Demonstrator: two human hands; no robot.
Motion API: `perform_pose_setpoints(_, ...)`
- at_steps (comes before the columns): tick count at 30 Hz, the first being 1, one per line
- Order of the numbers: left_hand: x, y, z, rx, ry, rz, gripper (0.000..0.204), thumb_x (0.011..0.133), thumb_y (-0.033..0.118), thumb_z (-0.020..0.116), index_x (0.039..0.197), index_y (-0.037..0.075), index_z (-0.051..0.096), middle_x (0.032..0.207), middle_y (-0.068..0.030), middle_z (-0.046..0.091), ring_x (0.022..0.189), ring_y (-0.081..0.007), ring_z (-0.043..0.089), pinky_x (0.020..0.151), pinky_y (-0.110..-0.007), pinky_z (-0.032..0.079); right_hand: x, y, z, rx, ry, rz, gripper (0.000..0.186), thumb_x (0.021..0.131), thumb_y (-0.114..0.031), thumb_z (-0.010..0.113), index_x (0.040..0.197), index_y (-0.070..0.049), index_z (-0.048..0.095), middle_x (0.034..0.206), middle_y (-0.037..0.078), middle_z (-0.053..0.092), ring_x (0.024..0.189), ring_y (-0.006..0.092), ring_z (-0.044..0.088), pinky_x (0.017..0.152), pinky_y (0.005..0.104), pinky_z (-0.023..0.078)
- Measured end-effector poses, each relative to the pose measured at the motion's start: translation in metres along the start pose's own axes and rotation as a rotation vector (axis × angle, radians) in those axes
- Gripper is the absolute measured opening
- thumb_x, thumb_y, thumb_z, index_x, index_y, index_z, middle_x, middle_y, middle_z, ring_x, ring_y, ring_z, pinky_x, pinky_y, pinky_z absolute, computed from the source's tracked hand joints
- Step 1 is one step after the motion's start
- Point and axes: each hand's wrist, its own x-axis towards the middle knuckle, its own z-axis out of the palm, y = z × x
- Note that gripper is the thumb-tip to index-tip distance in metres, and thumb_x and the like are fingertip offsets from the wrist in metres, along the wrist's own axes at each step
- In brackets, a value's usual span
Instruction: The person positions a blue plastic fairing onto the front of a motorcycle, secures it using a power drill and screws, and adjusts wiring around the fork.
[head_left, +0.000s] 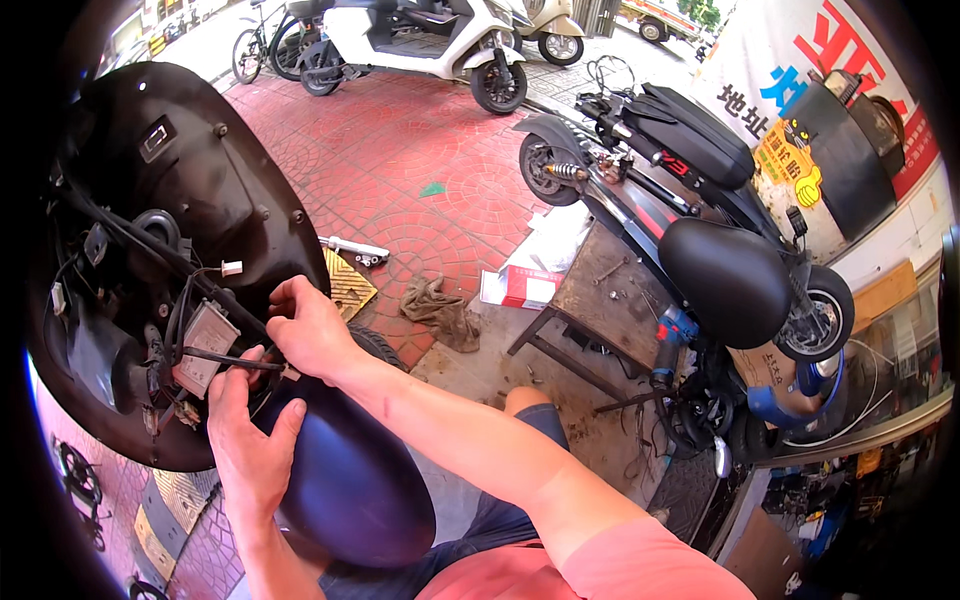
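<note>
The dark front shell [240,170] of a scooter fills the left side, its hollow inner face toward me with wiring exposed. My left hand [250,430] is under the wiring, its fingers bent against a black cable [215,356] and its thumb held apart. Just above and right of it, my right hand [310,330] has curled fingers at the wire bundle. What those fingertips grip is hidden behind the hand. A silver-grey box [207,345] with a label hangs among the wires, left of my fingers. A loose white connector [232,267] sticks out above it. Below lies a glossy dark-blue mudguard [355,480].
A low metal bench [610,290] holds small parts and a wrench. Beside it are a blue cordless drill [675,335] and a black scooter [690,150]. A brown rag [440,312] and a red-white box [522,286] lie nearby. A white scooter [410,45] stands beyond.
</note>
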Motion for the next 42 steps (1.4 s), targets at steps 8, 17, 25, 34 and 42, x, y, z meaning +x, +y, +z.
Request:
perform_pose_setpoints(8,-0.003,-0.003,0.005,-0.008,0.022,-0.004,0.061,0.092,0.011,0.083,0.148,-0.002,0.062,0.129,-0.0215,0.069,0.122,-0.0368,0.07,0.109,-0.046,0.053,-0.002,-0.011,-0.012,-0.014,-0.107,0.09,0.049,0.091,-0.011,0.075,0.137,0.002,0.064,0.129,0.019,0.074,0.121,0.0295,0.072,0.102,0.0415,0.058)
perform_pose_setpoints(17,-0.006,-0.012,0.011,-0.102,0.09,0.023,0.059,0.093,0.012,0.081,0.147,-0.002,0.063,0.134,-0.0228,0.068,0.127,-0.0386,0.071,0.112,-0.046,0.053,-0.017,-0.001,-0.032,0.045,-0.094,0.014,0.065,0.096,-0.019,0.08,0.152,0.004,0.057,0.144,0.024,0.069,0.134,0.0312,0.067,0.114,0.0431,0.055)
perform_pose_setpoints(25,-0.008,-0.005,0.009,-0.149,0.089,0.02,0.057,0.091,0.007,0.08,0.145,-0.003,0.064,0.132,-0.0211,0.068,0.124,-0.0384,0.07,0.112,-0.046,0.053,-0.048,0.065,-0.262,-0.383,0.463,-0.184,0.02,0.098,-0.019,0.077,0.106,-0.003,0.083,0.104,0.013,0.082,0.095,0.0196,0.076,0.088,0.036,0.061)
perform_pose_setpoints(34,-0.01,-0.011,0.008,-0.098,0.089,0.035,0.056,0.092,0.006,0.08,0.145,-0.003,0.064,0.131,-0.0215,0.067,0.125,-0.0384,0.068,0.111,-0.046,0.052,-0.142,0.127,-0.478,-1.069,1.017,0.108,0.023,0.095,-0.011,0.074,0.117,-0.007,0.076,0.111,0.016,0.077,0.112,0.0379,0.073,0.101,0.0491,0.055)
perform_pose_setpoints(42,-0.007,-0.022,0.011,-0.16,0.09,0.003,0.054,0.098,0.015,0.079,0.147,-0.002,0.065,0.135,-0.0226,0.069,0.129,-0.0372,0.071,0.114,-0.045,0.053,-0.149,0.153,-0.479,-1.128,1.102,-0.052,0.022,0.094,-0.009,0.072,0.115,-0.006,0.076,0.108,0.016,0.078,0.104,0.0375,0.075,0.095,0.0489,0.058)
